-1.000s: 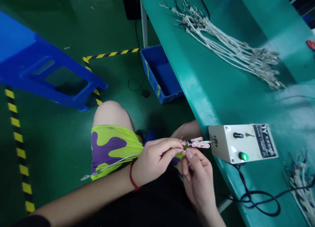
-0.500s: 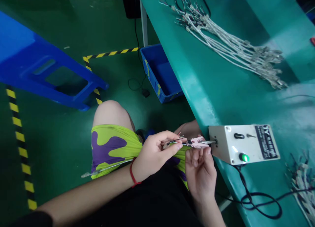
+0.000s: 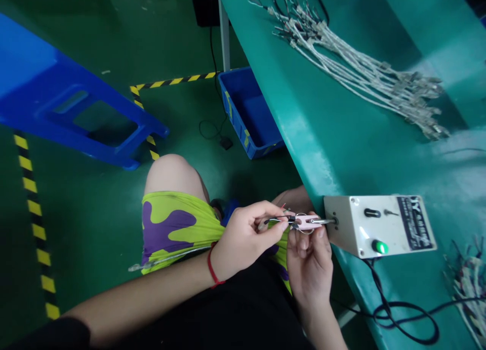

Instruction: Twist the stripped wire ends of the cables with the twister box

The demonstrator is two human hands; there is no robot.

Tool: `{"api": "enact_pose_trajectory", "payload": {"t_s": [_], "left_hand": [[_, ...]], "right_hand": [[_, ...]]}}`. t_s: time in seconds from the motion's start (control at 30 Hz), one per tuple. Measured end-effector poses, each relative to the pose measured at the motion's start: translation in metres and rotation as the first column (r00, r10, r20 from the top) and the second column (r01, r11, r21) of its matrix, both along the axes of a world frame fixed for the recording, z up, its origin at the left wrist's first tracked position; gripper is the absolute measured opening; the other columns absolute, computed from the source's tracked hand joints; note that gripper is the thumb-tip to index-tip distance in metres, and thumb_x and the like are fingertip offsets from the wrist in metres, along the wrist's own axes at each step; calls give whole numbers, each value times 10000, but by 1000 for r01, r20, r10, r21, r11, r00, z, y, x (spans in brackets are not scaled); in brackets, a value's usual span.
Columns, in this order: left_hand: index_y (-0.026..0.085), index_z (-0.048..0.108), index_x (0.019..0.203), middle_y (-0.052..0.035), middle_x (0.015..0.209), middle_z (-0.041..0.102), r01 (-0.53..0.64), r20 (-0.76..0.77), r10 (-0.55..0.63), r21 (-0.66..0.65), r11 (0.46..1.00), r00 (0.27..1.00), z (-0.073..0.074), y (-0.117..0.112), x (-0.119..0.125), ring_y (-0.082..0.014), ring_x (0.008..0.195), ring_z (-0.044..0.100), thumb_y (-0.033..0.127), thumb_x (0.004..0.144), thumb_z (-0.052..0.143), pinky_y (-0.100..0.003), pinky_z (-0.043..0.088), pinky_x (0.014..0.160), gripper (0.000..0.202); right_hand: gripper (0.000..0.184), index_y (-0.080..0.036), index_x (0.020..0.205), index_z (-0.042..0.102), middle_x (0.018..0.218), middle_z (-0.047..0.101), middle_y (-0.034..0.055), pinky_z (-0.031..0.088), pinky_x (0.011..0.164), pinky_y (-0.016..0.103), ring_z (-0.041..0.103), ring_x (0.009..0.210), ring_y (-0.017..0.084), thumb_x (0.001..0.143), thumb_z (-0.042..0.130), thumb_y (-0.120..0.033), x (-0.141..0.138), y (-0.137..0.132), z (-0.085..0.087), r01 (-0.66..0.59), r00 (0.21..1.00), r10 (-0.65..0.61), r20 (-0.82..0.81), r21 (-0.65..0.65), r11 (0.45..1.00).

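Observation:
My left hand (image 3: 254, 233), a red band at its wrist, pinches the loose thin wires of a cable between thumb and fingers. The wires (image 3: 279, 219) reach a pink clip (image 3: 304, 222) on a metal shaft (image 3: 324, 221) that sticks out of a white box. My right hand (image 3: 309, 259) is palm up below the clip, its fingers curled around it and the thumb near its lower edge. The cable's pale sleeve passes under my left forearm and over my lap, ending in a clear connector (image 3: 135, 267).
The white box (image 3: 379, 226), with a lit green switch, stands at the edge of the green table (image 3: 304, 127). Bundled white cables (image 3: 353, 66) lie farther up, more cables (image 3: 471, 284) at right. A blue bin (image 3: 231, 107) and a blue stool (image 3: 68, 94) stand on the floor.
The pink clip has turned on its shaft and shows a different side, with a wire loop visible. My left hand has moved slightly right, closer to the clip. The right hand has barely moved.

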State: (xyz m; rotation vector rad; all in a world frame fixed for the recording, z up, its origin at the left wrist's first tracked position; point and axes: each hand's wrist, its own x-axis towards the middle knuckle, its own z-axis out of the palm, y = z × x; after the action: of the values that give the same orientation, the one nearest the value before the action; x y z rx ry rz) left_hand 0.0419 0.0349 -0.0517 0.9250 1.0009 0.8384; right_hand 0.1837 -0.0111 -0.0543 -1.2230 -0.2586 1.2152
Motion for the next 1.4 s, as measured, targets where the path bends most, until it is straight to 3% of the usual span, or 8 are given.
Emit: {"api": "enact_pose_trajectory", "payload": {"t_s": [0.2,0.87,0.97,1.03,1.1,1.17,1.27,1.4], "left_hand": [[192,767,1032,-105,1096,812,-12,13,12,8,1000,1000,-3,0,1,-263,991,771,284,955,747,-321,612,801,121],[176,794,1033,-96,1030,826,-31,-46,36,96,995,998,-5,-1,2,-246,914,792,257,950,755,-293,647,751,123],[194,801,1037,-82,1058,829,-49,-43,56,137,989,998,-6,-3,2,-241,944,793,244,955,753,-297,652,790,107],[210,803,1037,-65,1093,830,-59,-41,68,179,982,997,-7,-4,2,-236,979,792,231,957,752,-311,656,849,97],[218,802,1031,-50,1127,828,-62,-51,77,239,969,996,-8,-4,1,-228,1012,791,208,953,756,-313,656,887,91],[215,800,1026,-44,1143,827,-66,-64,89,309,949,994,-8,-4,0,-219,1043,788,171,948,754,-291,656,882,100],[200,795,1020,-45,1137,830,-74,-68,111,407,911,992,-8,-2,-2,-211,1085,783,113,934,753,-270,653,896,130],[185,791,1011,-50,1129,832,-76,-69,122,465,882,990,-7,1,-2,-205,1092,784,78,922,755,-282,643,966,144]], "right_hand": [[229,-217,1140,756,603,408,-66,317,573,232,212,561,102,981,713,-377,1,-1,-3,6,1000,-6,-18,23,1000],[178,-214,1147,719,638,496,-50,367,607,241,325,556,92,1017,659,-318,6,-5,-5,-23,994,32,-107,84,996],[183,-222,1002,712,635,506,-44,375,590,265,358,542,96,1025,630,-384,8,-14,-6,-83,996,86,-37,79,993],[187,-219,1023,724,620,519,-40,374,569,277,411,538,106,1019,636,-384,8,-25,-3,-103,985,92,146,69,992],[171,-212,1114,745,655,589,-20,388,562,288,499,562,124,984,690,-309,7,-37,3,-43,909,5,416,80,996],[267,-214,1198,750,747,665,8,417,575,311,575,615,153,931,741,-222,7,-44,11,96,752,-167,638,144,985],[464,-229,1341,704,778,670,12,449,610,352,577,639,179,883,769,-188,13,-40,21,284,522,-376,765,259,923],[494,-207,1366,697,716,641,-1,455,606,359,522,578,165,879,774,-233,24,-27,22,350,497,-418,761,266,898]]}}
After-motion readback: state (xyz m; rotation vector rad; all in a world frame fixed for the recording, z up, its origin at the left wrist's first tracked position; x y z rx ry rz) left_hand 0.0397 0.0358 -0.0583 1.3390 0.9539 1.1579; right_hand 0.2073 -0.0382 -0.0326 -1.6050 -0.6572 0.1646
